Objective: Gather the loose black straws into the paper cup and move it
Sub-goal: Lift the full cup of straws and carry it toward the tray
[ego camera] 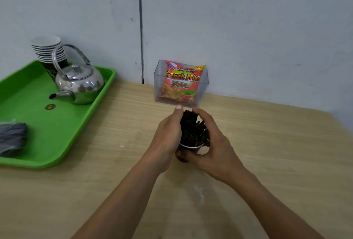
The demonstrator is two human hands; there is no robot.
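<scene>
- A paper cup (191, 148) stands on the wooden table (277, 152), towards its back edge and near the middle of its width.
- Black straws (193, 129) stand packed in the cup, their tops fanned above the rim.
- The right hand (214, 143) grasps the cup: its thumb lies across the near wall and its fingers curl over the far side of the straws.
- The left hand (166, 141) lies against the left side of the straws, thumb pointing up. Its fingers are hidden, so its grip cannot be told.
- A clear box (202, 84) holding a red snack packet (181, 85) sits at the back edge, just behind the cup.
- A green tray (63, 135) at the table's left edge carries a metal kettle (80, 84), a stack of cups (48, 51) at its back corner and a dark packet (12, 139).
</scene>
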